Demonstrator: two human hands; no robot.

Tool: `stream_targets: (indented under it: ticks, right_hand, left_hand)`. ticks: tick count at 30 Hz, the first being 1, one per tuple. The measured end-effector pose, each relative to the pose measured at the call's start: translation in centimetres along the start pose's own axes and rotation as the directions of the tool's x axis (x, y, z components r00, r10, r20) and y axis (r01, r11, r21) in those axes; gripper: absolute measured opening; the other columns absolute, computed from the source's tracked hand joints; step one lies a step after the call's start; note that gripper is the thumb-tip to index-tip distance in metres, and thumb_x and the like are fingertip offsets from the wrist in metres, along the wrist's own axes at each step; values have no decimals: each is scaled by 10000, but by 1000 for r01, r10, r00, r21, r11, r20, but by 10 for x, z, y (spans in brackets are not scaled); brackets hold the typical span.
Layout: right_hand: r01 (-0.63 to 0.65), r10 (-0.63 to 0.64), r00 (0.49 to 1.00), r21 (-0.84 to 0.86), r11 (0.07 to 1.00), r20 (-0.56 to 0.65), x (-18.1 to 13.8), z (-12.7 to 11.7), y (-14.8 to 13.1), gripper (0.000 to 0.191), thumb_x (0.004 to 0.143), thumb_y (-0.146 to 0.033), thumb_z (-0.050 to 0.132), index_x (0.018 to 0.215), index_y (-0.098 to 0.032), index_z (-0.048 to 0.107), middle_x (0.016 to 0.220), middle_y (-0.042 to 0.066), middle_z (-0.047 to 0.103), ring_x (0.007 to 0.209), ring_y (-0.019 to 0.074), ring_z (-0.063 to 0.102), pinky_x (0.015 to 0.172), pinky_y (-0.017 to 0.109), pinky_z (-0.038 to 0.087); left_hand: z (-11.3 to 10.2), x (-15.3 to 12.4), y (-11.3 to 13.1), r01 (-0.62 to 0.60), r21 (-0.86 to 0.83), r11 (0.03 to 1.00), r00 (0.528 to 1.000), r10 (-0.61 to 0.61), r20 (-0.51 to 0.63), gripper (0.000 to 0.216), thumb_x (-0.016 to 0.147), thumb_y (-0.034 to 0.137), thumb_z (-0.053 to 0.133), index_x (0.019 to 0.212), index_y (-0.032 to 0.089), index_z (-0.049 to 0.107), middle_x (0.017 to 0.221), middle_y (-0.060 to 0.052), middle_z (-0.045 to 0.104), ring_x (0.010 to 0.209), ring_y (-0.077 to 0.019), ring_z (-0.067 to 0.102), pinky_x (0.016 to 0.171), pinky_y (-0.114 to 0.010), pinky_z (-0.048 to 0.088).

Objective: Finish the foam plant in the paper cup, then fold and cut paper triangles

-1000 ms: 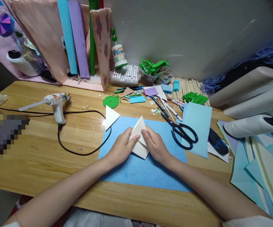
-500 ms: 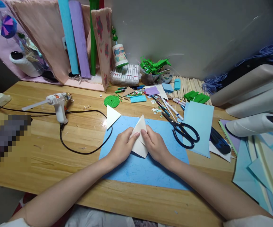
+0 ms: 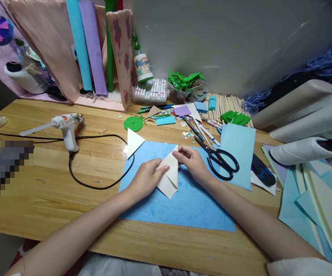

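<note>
A folded piece of cream paper (image 3: 170,178) is held up over the blue mat (image 3: 200,209), its overlapping flaps showing a diagonal edge. My left hand (image 3: 147,174) grips its left side, thumb pressed on the front face. At the upper right edge, near the pointed top, my right hand (image 3: 191,159) pinches the paper between thumb and fingers. A separate cream paper triangle (image 3: 135,143) lies at the mat's far left corner. Black-handled scissors (image 3: 222,159) rest to the right of my right hand, partly over a light blue sheet (image 3: 242,153).
On the left a white glue gun (image 3: 69,132) stands with its black cord looping toward the mat. A green crepe disc (image 3: 133,123), markers and paper scraps lie at the back. A black box cutter (image 3: 263,170) and stacked coloured paper (image 3: 312,203) are on the right.
My right hand has shifted from the paper's right side up to its upper edge, with its thumb now near the top. The folded paper has turned slightly. The view has shifted a little.
</note>
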State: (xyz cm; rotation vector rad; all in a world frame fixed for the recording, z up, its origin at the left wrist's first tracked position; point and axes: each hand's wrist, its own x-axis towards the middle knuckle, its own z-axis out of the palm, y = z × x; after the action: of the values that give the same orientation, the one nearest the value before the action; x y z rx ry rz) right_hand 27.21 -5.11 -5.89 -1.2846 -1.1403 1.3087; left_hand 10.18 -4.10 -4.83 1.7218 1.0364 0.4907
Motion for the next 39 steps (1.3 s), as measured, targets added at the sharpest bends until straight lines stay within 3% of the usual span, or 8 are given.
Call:
stream_targets:
  ticks: [5,10,17,24,33,39]
  right_hand:
    - [-49,45,997,61,997,61,3,-5,3,297,746,-471,585,716,-175,588,628,-18,517,531,89,483,488,207,417]
    - [-46,43,998,96,994,38,5,-8,5,279,724,-451,617,758,-176,650,752,19,585,599,97,497,468,190,418]
    - [-57,57,998,94,994,-2,6,-9,8,224,706,-392,658,739,-172,672,630,-4,562,528,82,483,447,185,408]
    - [-69,70,998,138,988,-3,6,-11,4,210,712,-381,656,729,-173,684,840,41,636,557,77,495,462,197,438]
    - [-59,69,996,174,983,-49,7,-11,7,150,705,-330,679,711,-180,689,637,7,595,512,74,492,434,178,425]
    - [-109,116,993,180,978,-29,7,-11,0,185,693,-353,683,701,-169,692,745,28,623,564,75,523,451,168,452]
  left_hand:
    - [-1,1,-1,13,-35,999,1000,-12,28,279,843,376,427,742,158,569,712,-11,587,629,-138,494,548,-216,343]
    - [-2,1,-2,35,-44,998,998,-33,44,251,836,346,427,711,160,539,681,-3,559,610,-133,473,532,-214,328]
    - [-1,2,-2,36,-23,999,998,-35,50,246,832,343,427,693,163,521,661,2,528,596,-129,452,522,-214,318]
    - [-2,3,-3,47,-60,997,996,-43,75,249,821,355,438,679,164,512,641,11,512,592,-128,441,516,-212,314]
    - [-3,2,-1,65,-128,990,994,-52,98,242,819,351,446,682,160,506,636,17,492,582,-116,426,507,-204,315]
    - [-2,1,-2,61,-140,988,994,-47,102,254,815,368,448,701,156,528,639,16,505,583,-120,439,512,-211,324]
